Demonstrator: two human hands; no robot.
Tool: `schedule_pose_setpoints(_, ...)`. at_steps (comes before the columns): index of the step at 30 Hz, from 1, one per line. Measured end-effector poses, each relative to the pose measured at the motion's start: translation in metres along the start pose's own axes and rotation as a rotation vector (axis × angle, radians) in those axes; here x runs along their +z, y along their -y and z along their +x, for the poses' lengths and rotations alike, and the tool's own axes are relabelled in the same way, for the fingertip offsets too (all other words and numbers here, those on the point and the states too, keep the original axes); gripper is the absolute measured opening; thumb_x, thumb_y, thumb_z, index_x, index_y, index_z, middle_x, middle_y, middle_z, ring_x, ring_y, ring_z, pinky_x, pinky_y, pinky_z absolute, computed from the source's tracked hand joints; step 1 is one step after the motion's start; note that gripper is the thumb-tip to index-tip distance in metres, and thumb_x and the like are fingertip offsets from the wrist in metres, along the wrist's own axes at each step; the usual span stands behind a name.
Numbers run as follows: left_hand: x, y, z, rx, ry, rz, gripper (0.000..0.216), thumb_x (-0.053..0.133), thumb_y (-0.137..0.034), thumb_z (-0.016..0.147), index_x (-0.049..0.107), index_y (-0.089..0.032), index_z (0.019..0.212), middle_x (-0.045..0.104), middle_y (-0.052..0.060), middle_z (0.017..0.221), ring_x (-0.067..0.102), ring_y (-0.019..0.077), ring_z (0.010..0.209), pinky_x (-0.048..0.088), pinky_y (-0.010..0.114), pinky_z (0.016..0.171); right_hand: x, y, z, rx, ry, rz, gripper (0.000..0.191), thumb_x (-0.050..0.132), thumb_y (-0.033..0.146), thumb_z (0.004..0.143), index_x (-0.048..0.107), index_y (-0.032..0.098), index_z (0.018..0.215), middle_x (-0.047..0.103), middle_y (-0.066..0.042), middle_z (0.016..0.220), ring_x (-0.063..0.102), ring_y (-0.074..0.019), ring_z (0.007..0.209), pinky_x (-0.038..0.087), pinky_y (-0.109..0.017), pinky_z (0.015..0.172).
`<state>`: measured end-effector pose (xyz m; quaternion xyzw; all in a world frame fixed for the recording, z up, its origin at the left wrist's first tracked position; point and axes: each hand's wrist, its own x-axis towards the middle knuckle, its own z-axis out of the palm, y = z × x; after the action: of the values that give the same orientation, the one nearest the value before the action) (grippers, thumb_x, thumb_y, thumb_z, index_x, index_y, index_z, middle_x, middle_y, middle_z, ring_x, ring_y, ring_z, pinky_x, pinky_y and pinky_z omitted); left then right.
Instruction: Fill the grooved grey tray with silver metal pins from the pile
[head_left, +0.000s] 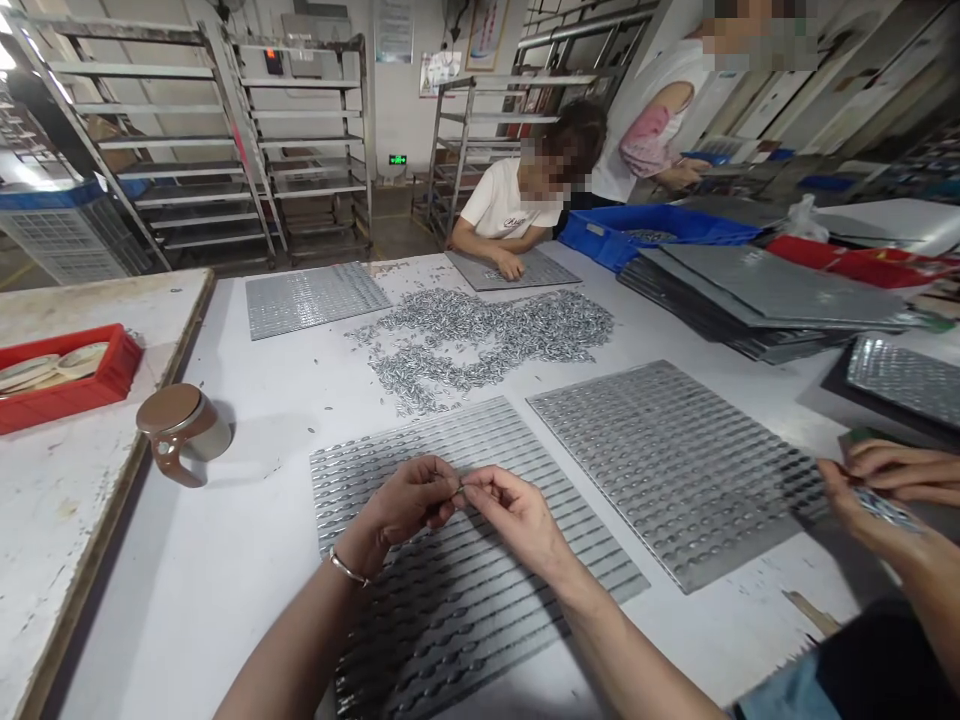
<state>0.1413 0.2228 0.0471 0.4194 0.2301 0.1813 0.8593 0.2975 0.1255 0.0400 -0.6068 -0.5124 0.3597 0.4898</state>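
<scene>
My left hand, with a bracelet at the wrist, and my right hand meet fingertip to fingertip over a grey sheet. Both pinch one small metal piece, mostly covered by my fingers. Beneath them the grey sheet carries long rows of shiny oval pieces on its left part, while grooves or lines run across its right part. Beyond its far edge spreads a loose pile of small shiny oval pieces.
Right of my sheet lies another filled sheet; a co-worker's hands hold several pieces beside it. Across the table a person works on a sheet. A lidded mug, red bin, blue crate and stacked sheets stand around.
</scene>
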Motion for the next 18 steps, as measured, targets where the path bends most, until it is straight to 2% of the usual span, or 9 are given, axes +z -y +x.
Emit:
schedule_pose_setpoints(3,-0.001,-0.001,0.002,-0.019,-0.069,0.008,0.035,0.084,-0.04,0.068,0.059,-0.016,0.074,0.065,0.003,0.065,0.047,0.0072,0.044,0.026,0.019,0.038,-0.002,-0.003,0.0,0.029,-0.001,-0.08,0.035,0.056,0.051,0.091,0.065,0.018,0.085,0.058,0.001,0.061,0.048,-0.0124,0.055,0.037,-0.024,0.051)
schedule_pose_setpoints(5,-0.004,-0.004,0.004,0.023,-0.222,-0.048,0.031,0.083,-0.035,0.068,0.06,-0.016,0.072,0.065,0.003,0.067,0.05,0.0073,0.048,0.032,0.018,0.041,0.0,-0.009,-0.002,0.046,-0.01,-0.167,0.032,0.053,0.047,0.092,0.063,0.019,0.08,0.054,0.002,0.059,0.046,-0.0124,0.055,0.035,-0.024,0.052)
schedule_pose_setpoints(7,-0.009,-0.009,0.005,0.082,-0.394,-0.137,0.024,0.082,-0.027,0.069,0.061,-0.015,0.071,0.065,0.003,0.069,0.054,0.0078,0.053,0.04,0.019,0.047,0.004,-0.019,-0.005,0.064,0.022,-0.289,0.027,0.052,0.04,0.09,0.061,0.019,0.076,0.056,0.002,0.061,0.049,-0.0133,0.057,0.037,-0.025,0.054)
schedule_pose_setpoints(9,-0.013,-0.014,0.006,0.111,-0.482,-0.21,0.018,0.079,-0.021,0.07,0.062,-0.014,0.071,0.064,0.003,0.071,0.056,0.0082,0.057,0.044,0.02,0.051,0.011,-0.03,-0.01,0.077,0.078,-0.419,0.024,0.05,0.033,0.088,0.061,0.02,0.072,0.06,0.001,0.064,0.053,-0.0142,0.06,0.038,-0.025,0.058)
schedule_pose_setpoints(12,-0.016,-0.019,0.005,0.11,-0.47,-0.264,0.013,0.075,-0.017,0.073,0.063,-0.014,0.074,0.064,0.003,0.073,0.055,0.0083,0.057,0.043,0.02,0.05,0.02,-0.042,-0.015,0.107,0.12,-0.553,0.022,0.047,0.026,0.086,0.061,0.021,0.069,0.062,0.001,0.065,0.056,-0.0147,0.061,0.037,-0.025,0.059)
schedule_pose_setpoints(18,-0.014,-0.012,0.006,0.065,-0.437,-0.277,0.014,0.076,-0.017,0.073,0.062,-0.014,0.075,0.063,0.003,0.071,0.055,0.0088,0.056,0.043,0.02,0.049,0.029,-0.049,-0.015,0.139,0.097,-0.66,0.02,0.047,0.02,0.084,0.063,0.021,0.072,0.065,-0.001,0.068,0.06,-0.0162,0.065,0.038,-0.025,0.063)
